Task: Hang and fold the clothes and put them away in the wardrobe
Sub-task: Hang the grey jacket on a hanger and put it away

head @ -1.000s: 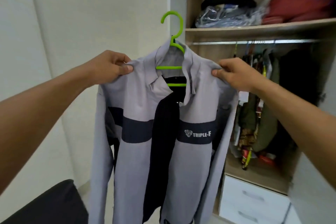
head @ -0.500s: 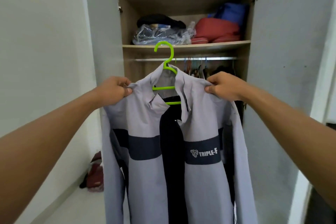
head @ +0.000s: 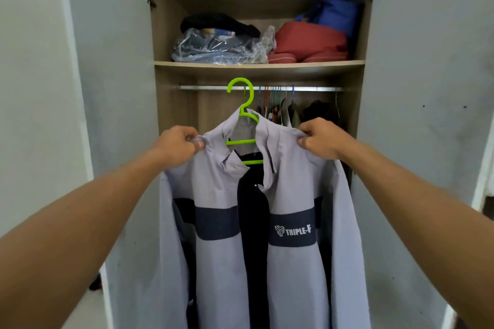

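Item 1: grey jacket on green hanger, held before the open wardrobe. Our left hand and right hand each pinch 1 shoulder in a closed grip, at 9 and 3 o'clock of the hanger. Done: hangered. Left, we judge: hooking onto rail at 12 o'clock.

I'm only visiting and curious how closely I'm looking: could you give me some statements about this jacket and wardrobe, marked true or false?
1. The left hand and right hand each grip the grey jacket at a shoulder. True.
2. The jacket sits on a red hanger. False: the hanger is green.
3. The wardrobe is closed. False: both doors stand open.
4. Other clothes hang from the rail. True.
5. The top shelf holds nothing. False: the shelf carries a plastic-wrapped bundle and red fabric.
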A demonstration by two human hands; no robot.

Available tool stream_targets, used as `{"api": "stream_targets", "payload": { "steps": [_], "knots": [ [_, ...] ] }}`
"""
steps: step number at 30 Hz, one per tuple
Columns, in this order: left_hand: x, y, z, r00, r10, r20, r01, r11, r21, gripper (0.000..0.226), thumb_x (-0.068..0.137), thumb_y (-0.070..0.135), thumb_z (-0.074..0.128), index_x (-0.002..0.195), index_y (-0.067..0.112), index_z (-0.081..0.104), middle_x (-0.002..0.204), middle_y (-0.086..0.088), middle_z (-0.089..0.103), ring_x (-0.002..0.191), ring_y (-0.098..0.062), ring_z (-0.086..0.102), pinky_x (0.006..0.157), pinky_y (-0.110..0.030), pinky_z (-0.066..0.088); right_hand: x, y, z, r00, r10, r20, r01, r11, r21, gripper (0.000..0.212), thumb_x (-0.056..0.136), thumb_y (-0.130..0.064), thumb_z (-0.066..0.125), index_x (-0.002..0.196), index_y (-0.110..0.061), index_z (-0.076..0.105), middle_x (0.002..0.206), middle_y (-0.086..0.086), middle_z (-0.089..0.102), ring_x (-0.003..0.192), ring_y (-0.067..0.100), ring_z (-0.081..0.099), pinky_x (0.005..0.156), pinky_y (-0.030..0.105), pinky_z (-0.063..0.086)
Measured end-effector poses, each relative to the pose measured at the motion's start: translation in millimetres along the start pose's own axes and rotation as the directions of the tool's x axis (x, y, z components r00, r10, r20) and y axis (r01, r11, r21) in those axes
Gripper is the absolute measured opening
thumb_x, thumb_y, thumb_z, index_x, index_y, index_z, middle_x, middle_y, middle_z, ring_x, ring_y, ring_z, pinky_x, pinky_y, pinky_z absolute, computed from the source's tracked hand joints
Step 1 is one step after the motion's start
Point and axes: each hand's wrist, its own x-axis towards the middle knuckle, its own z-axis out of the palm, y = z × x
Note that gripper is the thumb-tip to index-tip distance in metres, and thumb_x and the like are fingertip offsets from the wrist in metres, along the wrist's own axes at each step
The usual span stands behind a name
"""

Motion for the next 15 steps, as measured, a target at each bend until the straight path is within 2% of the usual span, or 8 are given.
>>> {"api": "stream_targets", "payload": {
  "steps": [3, 5, 7, 9, 13, 15],
  "knots": [
    [25.5, -11.2, 19.0, 0.999, -0.034, -0.019, 0.034, 0.999, -0.017, 0.017, 0.091, 0.027, 0.065, 0.082, 0.012, 0.067, 0.070, -0.002, 0.060, 0.077, -0.028, 0.059, 0.070, -0.035, 0.047, 22.4, 9.3, 15.7, 1.000, -0.002, -0.005, 0.002, 1.000, -0.011, 0.021, 0.097, -0.016, 0.057, 0.078, -0.022, 0.063, 0.077, 0.002, 0.063, 0.074, 0.017, 0.060, 0.061, 0.027, 0.042],
    [39.7, -19.2, 31.4, 0.999, -0.051, -0.004, 0.051, 0.998, -0.037, 0.016, 0.094, 0.027, 0.063, 0.084, 0.015, 0.066, 0.074, -0.002, 0.062, 0.077, -0.027, 0.060, 0.072, -0.036, 0.049, 35.9, 15.6, 25.5, 1.000, 0.006, 0.010, -0.006, 0.999, -0.033, 0.018, 0.096, -0.020, 0.058, 0.080, -0.022, 0.066, 0.077, 0.001, 0.065, 0.074, 0.018, 0.062, 0.062, 0.029, 0.047],
    [57.3, -27.1, 43.0, 0.999, -0.049, -0.010, 0.049, 0.998, -0.051, 0.012, 0.096, 0.025, 0.060, 0.089, 0.017, 0.066, 0.080, -0.001, 0.064, 0.081, -0.024, 0.061, 0.077, -0.038, 0.050, 55.3, 20.9, 34.2, 0.999, 0.012, 0.030, -0.010, 0.998, -0.067, 0.015, 0.095, -0.026, 0.059, 0.083, -0.022, 0.067, 0.078, 0.001, 0.066, 0.074, 0.019, 0.064, 0.065, 0.033, 0.053],
    [75.3, -35.5, 51.0, 0.999, -0.044, -0.010, 0.043, 0.998, -0.047, 0.010, 0.097, 0.027, 0.058, 0.094, 0.021, 0.066, 0.088, 0.001, 0.067, 0.090, -0.024, 0.062, 0.086, -0.040, 0.051, 70.3, 23.2, 39.6, 0.998, 0.020, 0.058, -0.014, 0.995, -0.102, 0.019, 0.094, -0.032, 0.061, 0.079, -0.024, 0.067, 0.076, 0.002, 0.066, 0.073, 0.019, 0.064, 0.063, 0.031, 0.049],
    [120.3, -56.3, 56.4, 0.997, -0.070, 0.023, 0.071, 0.996, -0.051, 0.013, 0.096, 0.039, 0.055, 0.089, 0.033, 0.063, 0.094, 0.006, 0.066, 0.103, -0.028, 0.060, 0.104, -0.055, 0.041, 100.1, 23.3, 42.8, 0.996, 0.007, 0.084, 0.004, 0.991, -0.133, 0.034, 0.095, -0.043, 0.060, 0.077, -0.016, 0.070, 0.072, 0.007, 0.065, 0.069, 0.022, 0.062, 0.062, 0.037, 0.047],
    [140.7, -61.7, 59.0, 0.995, -0.104, -0.004, 0.104, 0.994, -0.042, 0.013, 0.095, 0.043, 0.053, 0.090, 0.037, 0.064, 0.103, 0.002, 0.066, 0.116, -0.032, 0.054, 0.109, -0.056, 0.034, 112.4, 20.9, 44.8, 0.995, 0.007, 0.098, 0.003, 0.994, -0.110, 0.039, 0.096, -0.045, 0.059, 0.073, -0.016, 0.069, 0.065, 0.005, 0.059, 0.062, 0.019, 0.056, 0.061, 0.036, 0.043]
  ]
}}
